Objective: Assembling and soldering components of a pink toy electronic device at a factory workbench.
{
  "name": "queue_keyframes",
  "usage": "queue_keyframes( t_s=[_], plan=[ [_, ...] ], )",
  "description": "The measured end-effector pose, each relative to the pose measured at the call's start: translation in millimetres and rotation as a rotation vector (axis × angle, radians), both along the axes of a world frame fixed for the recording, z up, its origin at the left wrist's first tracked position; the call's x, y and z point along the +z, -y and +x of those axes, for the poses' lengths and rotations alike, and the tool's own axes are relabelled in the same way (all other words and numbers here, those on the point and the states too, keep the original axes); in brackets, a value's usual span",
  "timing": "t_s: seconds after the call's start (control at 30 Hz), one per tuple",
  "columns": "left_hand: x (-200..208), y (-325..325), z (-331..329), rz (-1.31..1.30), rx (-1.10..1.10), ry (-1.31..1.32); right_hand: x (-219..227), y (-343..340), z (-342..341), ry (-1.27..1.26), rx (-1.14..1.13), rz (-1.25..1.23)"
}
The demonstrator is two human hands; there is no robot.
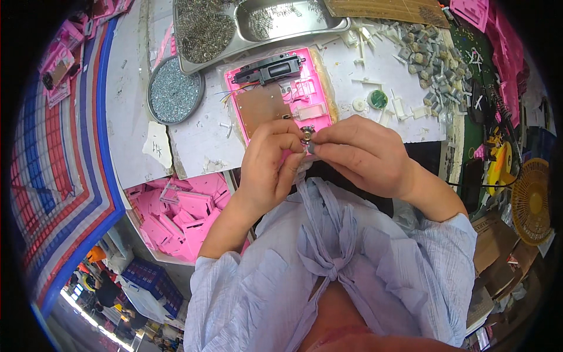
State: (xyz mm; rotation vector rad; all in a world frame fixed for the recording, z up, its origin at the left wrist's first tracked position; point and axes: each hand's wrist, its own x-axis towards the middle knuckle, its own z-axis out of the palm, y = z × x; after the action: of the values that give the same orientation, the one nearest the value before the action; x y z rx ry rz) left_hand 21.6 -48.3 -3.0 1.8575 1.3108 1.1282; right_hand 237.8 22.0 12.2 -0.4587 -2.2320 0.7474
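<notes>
Just above the near edge of a pink plastic housing [323,88], my two hands meet at a small round metal part [307,134] with a brassy ring. My left hand [271,161] is closed, its fingertips pinching at the part's left side. From the right, the thumb and fingers of my right hand [368,154] grip it too. Fingers hide much of the part. Inside the housing lie a black plastic assembly [275,70], a brown board [263,110], thin coloured wires and a whitish clear piece [309,112].
A metal tray [346,24] of small springs stands at the back. Left of the housing is a round dish [151,108] of screws. Grey motor-like parts [431,67] are heaped at right, near a green round piece [377,99]. Pink shells [185,220] fill a bin below left.
</notes>
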Motion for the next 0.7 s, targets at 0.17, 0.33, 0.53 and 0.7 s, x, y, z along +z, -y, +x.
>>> queue_keyframes(
  t_s=[0.17, 0.33, 0.53, 0.7],
  plan=[
    [-5, 0, 4, 0.103, 0.065, -0.049, 0, 0, 1, 0.042, -0.058, -0.031],
    [-9, -2, 8, 0.111, 0.146, 0.02, -10, -4, 4, 0.023, -0.115, 0.0],
    [-8, -52, 2, 0.092, 0.27, -0.475, -17, -24, 24, -0.01, -0.238, 0.002],
    [-10, -59, 11, 0.208, 0.263, -0.65, -16, -33, 35, 0.006, -0.362, -0.071]
  ],
)
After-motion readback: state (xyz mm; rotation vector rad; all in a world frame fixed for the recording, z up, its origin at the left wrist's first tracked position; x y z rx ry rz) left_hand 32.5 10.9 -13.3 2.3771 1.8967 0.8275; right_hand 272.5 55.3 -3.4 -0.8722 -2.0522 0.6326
